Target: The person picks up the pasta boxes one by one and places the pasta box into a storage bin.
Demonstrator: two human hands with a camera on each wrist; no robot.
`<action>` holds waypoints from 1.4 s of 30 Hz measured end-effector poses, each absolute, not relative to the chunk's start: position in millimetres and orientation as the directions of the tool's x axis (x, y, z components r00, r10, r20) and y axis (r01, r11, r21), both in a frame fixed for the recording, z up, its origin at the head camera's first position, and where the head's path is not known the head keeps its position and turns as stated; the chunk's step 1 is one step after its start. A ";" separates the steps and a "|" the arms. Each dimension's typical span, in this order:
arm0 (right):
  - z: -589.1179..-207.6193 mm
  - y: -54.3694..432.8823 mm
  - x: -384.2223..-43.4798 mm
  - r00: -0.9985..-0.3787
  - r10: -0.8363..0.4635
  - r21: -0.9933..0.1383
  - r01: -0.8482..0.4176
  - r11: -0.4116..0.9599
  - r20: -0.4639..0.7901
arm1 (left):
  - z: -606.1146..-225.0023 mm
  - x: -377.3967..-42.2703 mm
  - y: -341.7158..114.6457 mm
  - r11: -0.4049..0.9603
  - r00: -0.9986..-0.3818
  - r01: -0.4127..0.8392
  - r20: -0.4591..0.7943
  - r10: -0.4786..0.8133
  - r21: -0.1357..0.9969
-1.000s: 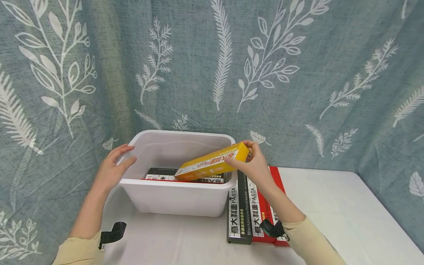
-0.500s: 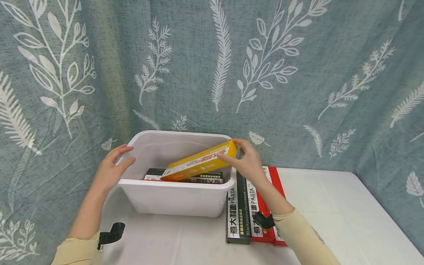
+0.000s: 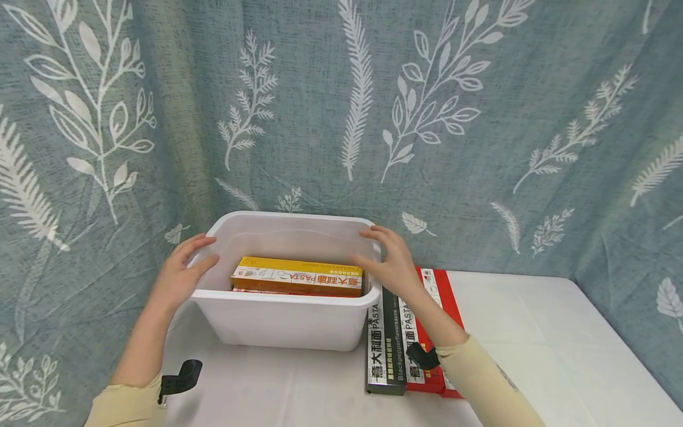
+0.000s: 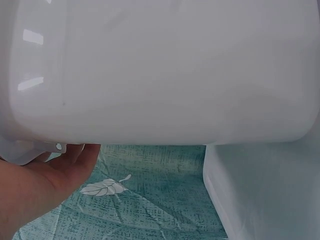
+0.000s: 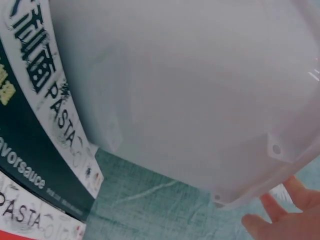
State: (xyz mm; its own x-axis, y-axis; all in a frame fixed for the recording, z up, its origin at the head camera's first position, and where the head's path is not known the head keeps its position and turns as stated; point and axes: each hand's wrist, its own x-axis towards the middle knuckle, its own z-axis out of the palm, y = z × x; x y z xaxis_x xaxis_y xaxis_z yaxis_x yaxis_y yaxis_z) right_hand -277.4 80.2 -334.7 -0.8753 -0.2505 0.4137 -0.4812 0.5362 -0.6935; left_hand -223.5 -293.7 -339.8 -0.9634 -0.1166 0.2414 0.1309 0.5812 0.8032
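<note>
Partly hidden, left wrist view: left hand (image 4: 52,182) behind white bin (image 4: 165,75).

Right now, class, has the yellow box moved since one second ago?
Yes: against the white bin in the head view, the yellow box has moved left and down and lies inside.

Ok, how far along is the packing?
Done: a yellow rectangular cardboard box lies inside the white plastic bin. In hand: no box; the left hand and right hand are at its rim. Probably left: the black cardboard box and red cardboard boxes beside it.
</note>
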 end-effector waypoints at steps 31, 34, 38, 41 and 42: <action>-372.8 174.3 -211.2 -0.995 -0.080 -0.947 -0.084 0.311 0.062 | -339.3 -221.7 -294.1 0.563 -0.967 0.142 0.237 -0.098 0.814; -377.1 180.5 -205.7 -0.997 -0.067 -0.941 -0.063 0.332 0.043 | -339.4 -221.9 -294.0 0.563 -0.966 0.144 0.240 -0.099 0.813; -385.1 188.7 -198.8 -0.999 -0.046 -0.941 -0.015 0.337 0.000 | -339.6 -222.4 -293.7 0.564 -0.965 0.149 0.244 -0.096 0.812; -392.8 195.1 -194.4 -0.999 -0.025 -0.935 0.023 0.354 -0.034 | -339.4 -222.7 -293.6 0.567 -0.964 0.147 0.245 -0.099 0.810; -395.3 197.3 -193.0 -0.999 -0.018 -0.931 0.031 0.365 -0.040 | -339.2 -222.7 -293.5 0.569 -0.964 0.146 0.245 -0.101 0.809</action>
State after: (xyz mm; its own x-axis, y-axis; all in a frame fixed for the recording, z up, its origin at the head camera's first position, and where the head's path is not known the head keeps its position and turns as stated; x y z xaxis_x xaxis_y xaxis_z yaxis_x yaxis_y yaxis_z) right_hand -193.0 197.3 -395.3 -0.9990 -0.0178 -0.0400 0.0307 0.3648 -0.9306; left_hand -222.7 -293.5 -339.2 -0.9642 -0.1008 0.2454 0.1464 0.5691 0.8091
